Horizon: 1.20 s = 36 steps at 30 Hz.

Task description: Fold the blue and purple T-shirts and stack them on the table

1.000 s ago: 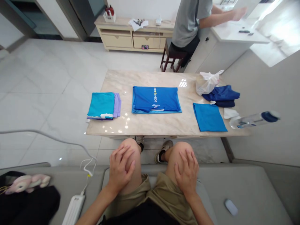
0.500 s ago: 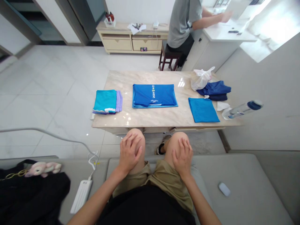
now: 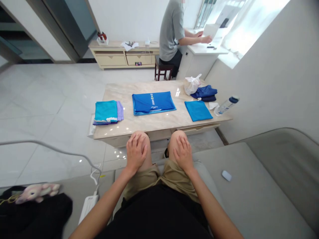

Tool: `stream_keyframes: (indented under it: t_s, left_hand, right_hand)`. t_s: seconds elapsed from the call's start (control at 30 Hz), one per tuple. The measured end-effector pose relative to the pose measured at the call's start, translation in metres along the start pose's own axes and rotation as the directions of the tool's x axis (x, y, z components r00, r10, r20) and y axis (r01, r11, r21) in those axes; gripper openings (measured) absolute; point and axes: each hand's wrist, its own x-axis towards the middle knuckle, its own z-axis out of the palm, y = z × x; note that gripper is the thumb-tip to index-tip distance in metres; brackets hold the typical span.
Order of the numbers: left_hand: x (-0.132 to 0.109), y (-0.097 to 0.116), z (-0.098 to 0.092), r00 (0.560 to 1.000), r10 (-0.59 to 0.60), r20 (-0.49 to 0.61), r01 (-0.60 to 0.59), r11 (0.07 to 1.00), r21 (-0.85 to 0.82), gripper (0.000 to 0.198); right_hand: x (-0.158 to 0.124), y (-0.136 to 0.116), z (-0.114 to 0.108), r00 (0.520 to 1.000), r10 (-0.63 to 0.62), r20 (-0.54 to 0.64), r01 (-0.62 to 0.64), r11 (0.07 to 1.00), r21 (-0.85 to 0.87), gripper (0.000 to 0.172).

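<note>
My left hand (image 3: 136,153) rests on my left knee, fingers spread, holding nothing. On the other knee lies my right hand (image 3: 183,153), also open and without anything in it. Beyond my knees, a folded blue garment with printed lettering (image 3: 144,103) lies at the middle of the marble-topped table (image 3: 139,126). To its left is a stack of folded teal cloth (image 3: 106,111) and purple cloth (image 3: 120,110). A folded lighter blue cloth (image 3: 198,111) lies on the right, near dark blue clothing (image 3: 204,93) and a white plastic bag (image 3: 192,85).
A clear bottle (image 3: 224,107) stands at the table's right end. Beside me on the sofa are a white power strip (image 3: 88,206), a plush toy (image 3: 37,192) and a small white case (image 3: 226,175). A person (image 3: 171,33) sits at a white desk beyond.
The view has tilted up and shifted right, so the table and room appear further left. My hands stay on my knees. The seated person's arms have moved, with both hands now by a white sheet-like object.
</note>
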Motion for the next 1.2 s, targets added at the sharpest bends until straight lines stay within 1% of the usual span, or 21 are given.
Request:
stream_keyframes:
  t_s: [0.1, 0.2, 0.33, 0.47, 0.6, 0.73, 0.87, 1.03, 1.2]
  left_hand:
    - [-0.006, -0.005, 0.002, 0.997, 0.061, -0.038, -0.061, 0.998, -0.012, 0.052]
    - [-0.008, -0.006, 0.007, 0.992, 0.109, -0.069, -0.110, 0.994, -0.011, 0.054]
    - [-0.006, 0.000, 0.011, 0.990, 0.126, -0.068, -0.126, 0.992, 0.002, 0.055]
    - [-0.008, 0.009, 0.012, 0.989, 0.135, -0.054, -0.135, 0.991, 0.006, 0.056]
    - [-0.009, 0.013, 0.011, 0.988, 0.148, -0.047, -0.148, 0.989, 0.004, 0.056]
    - [-0.004, 0.013, 0.008, 0.993, 0.112, -0.048, -0.112, 0.994, 0.004, 0.056]
    - [0.005, 0.010, 0.004, 0.996, 0.080, -0.037, -0.081, 0.996, -0.026, 0.052]
    - [0.008, 0.008, 0.003, 0.998, 0.055, 0.004, -0.055, 0.998, -0.033, 0.050]
    - [0.000, 0.005, 0.005, 0.999, 0.035, -0.026, -0.036, 0.999, -0.020, 0.049]
  right_hand:
    - [-0.008, -0.022, -0.005, 0.998, -0.059, 0.005, 0.059, 0.998, -0.030, 0.066]
    - [-0.012, -0.042, -0.007, 0.997, -0.081, -0.003, 0.081, 0.995, -0.050, 0.068]
    - [-0.013, -0.052, -0.011, 0.993, -0.110, -0.039, 0.110, 0.994, -0.019, 0.073]
    - [-0.013, -0.049, -0.016, 0.989, -0.128, -0.073, 0.131, 0.990, 0.047, 0.075]
    - [-0.009, -0.042, -0.013, 0.989, -0.115, -0.094, 0.123, 0.988, 0.090, 0.072]
    - [0.000, -0.030, -0.008, 0.992, -0.096, -0.081, 0.103, 0.991, 0.087, 0.070]
    - [0.006, -0.022, -0.007, 0.992, -0.116, -0.054, 0.120, 0.988, 0.094, 0.074]
    - [0.006, -0.024, -0.005, 0.993, -0.109, -0.036, 0.112, 0.990, 0.082, 0.080]
    - [0.002, -0.031, -0.010, 0.992, -0.117, -0.045, 0.118, 0.992, 0.038, 0.083]
